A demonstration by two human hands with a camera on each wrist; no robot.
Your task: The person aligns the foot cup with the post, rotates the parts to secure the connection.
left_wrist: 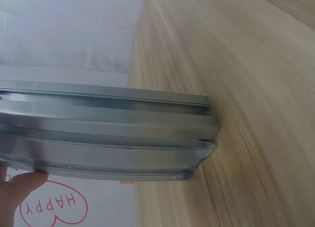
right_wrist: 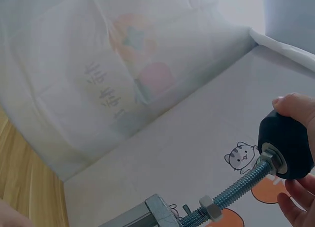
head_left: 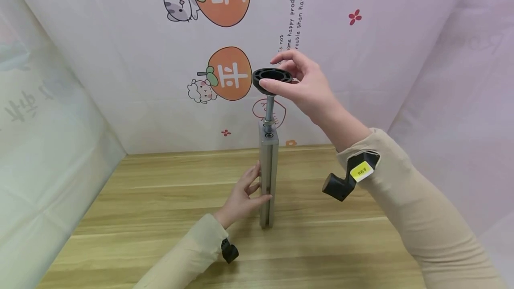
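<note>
An aluminium profile (head_left: 268, 177) stands upright on the wooden table, its lower end resting on the wood in the left wrist view. From the end plate on its top rises a threaded rod (right_wrist: 243, 187) with a hex nut (right_wrist: 210, 208) partway along. At the rod's upper end sits a round black levelling foot (head_left: 273, 77), hollow on its upper face. My right hand (head_left: 307, 86) pinches the foot's rim between thumb and fingers. Lower down, my left hand (head_left: 245, 197) grips the profile, thumb in front and fingers at its left and back.
The wooden table (head_left: 160, 200) is ringed by white cloth walls (head_left: 132, 70) with printed cartoons and lettering. The back wall stands close behind the profile. Black wrist cameras (head_left: 230, 251) are strapped over both sleeves.
</note>
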